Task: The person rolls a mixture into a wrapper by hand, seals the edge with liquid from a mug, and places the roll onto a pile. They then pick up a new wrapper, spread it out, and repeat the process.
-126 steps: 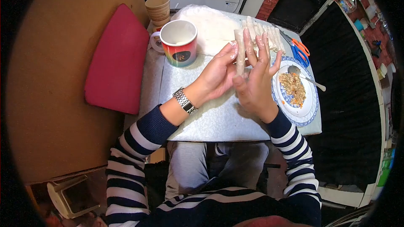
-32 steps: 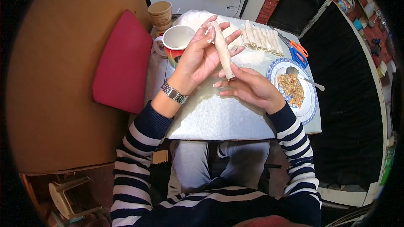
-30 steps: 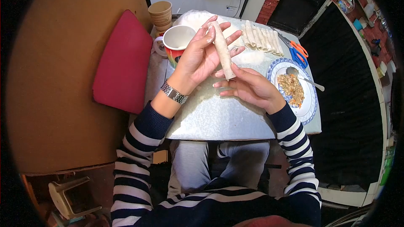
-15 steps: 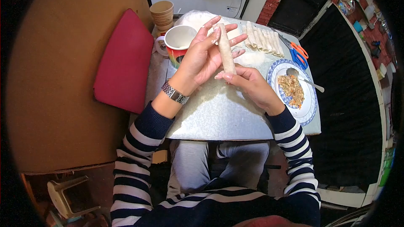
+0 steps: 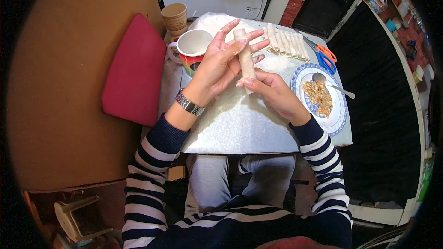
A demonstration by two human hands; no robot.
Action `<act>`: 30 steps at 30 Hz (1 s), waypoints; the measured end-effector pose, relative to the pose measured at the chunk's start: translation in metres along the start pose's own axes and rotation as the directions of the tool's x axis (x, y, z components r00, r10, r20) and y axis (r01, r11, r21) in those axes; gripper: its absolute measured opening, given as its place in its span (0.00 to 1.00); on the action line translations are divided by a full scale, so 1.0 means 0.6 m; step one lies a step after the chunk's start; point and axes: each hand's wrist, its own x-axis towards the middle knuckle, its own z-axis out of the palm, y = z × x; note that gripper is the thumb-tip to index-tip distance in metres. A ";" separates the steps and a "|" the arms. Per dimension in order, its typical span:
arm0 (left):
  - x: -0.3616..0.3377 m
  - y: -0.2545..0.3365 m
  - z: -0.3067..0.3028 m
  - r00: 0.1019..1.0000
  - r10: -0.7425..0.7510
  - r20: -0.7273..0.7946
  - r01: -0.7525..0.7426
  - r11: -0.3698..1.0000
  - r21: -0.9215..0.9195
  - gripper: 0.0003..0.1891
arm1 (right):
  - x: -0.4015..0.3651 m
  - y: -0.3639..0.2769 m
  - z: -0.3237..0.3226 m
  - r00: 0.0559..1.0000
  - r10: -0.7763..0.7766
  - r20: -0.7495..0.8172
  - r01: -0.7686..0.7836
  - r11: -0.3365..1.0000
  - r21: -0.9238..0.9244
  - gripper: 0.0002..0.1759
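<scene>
A pale rolled wrapper [image 5: 247, 62] is held upright, slightly tilted, between both hands above the table. My left hand [image 5: 219, 67] has its thumb across the upper part of the roll, with floury fingers spread behind it. My right hand [image 5: 274, 92] pinches the roll's lower end between thumb and fingers. Several similar rolls [image 5: 288, 44] lie side by side at the table's back right. To the right, a blue-rimmed plate [image 5: 339, 117] holds a chopped filling [image 5: 317, 96] and a spoon [image 5: 341, 91].
A white-and-red mug [image 5: 194, 46] stands left of my left hand, with stacked brown cups [image 5: 175, 17] behind it. Orange-and-blue scissors [image 5: 326, 55] lie beyond the plate. White powder is spread on the table [image 5: 240, 133]. A red chair back [image 5: 136, 74] is at the left.
The left thumb has moved down a little along the roll, so more of its top end shows. The roll's lower end now extends slightly below the right thumb.
</scene>
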 end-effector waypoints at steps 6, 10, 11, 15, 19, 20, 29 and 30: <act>0.002 0.006 0.001 1.000 0.021 0.014 -0.022 0.998 0.067 0.26 | -0.001 -0.006 0.000 0.998 -0.068 -0.011 0.067 0.995 -0.072 0.17; -0.001 0.011 0.005 0.997 0.029 -0.065 -0.019 0.989 0.144 0.25 | -0.001 -0.001 -0.005 0.932 -0.329 -0.152 0.256 0.894 -0.369 0.16; 0.000 0.009 0.002 0.997 0.005 -0.080 0.005 0.992 0.126 0.24 | 0.000 0.002 -0.009 0.883 -0.431 -0.185 0.293 0.816 -0.498 0.15; -0.001 -0.001 0.000 0.987 -0.081 -0.137 0.106 0.976 0.192 0.24 | 0.000 -0.007 -0.016 0.679 -0.698 -0.227 0.164 0.446 -0.880 0.12; -0.003 -0.014 -0.002 0.981 -0.175 -0.083 0.182 0.980 0.078 0.25 | -0.007 -0.011 -0.015 0.654 -0.737 -0.170 -0.012 0.214 -0.977 0.13; -0.003 -0.018 -0.006 0.979 -0.193 -0.070 0.195 0.981 0.022 0.25 | -0.008 -0.011 -0.015 0.662 -0.730 -0.167 -0.031 0.196 -0.980 0.13; -0.001 -0.027 -0.021 0.951 -0.308 0.013 0.288 0.872 -0.395 0.30 | -0.015 -0.024 -0.015 0.623 -0.764 -0.166 -0.087 0.144 -0.986 0.18; -0.001 -0.027 -0.020 0.952 -0.306 -0.005 0.280 0.878 -0.387 0.30 | -0.015 -0.025 -0.015 0.622 -0.764 -0.172 -0.087 0.151 -0.985 0.19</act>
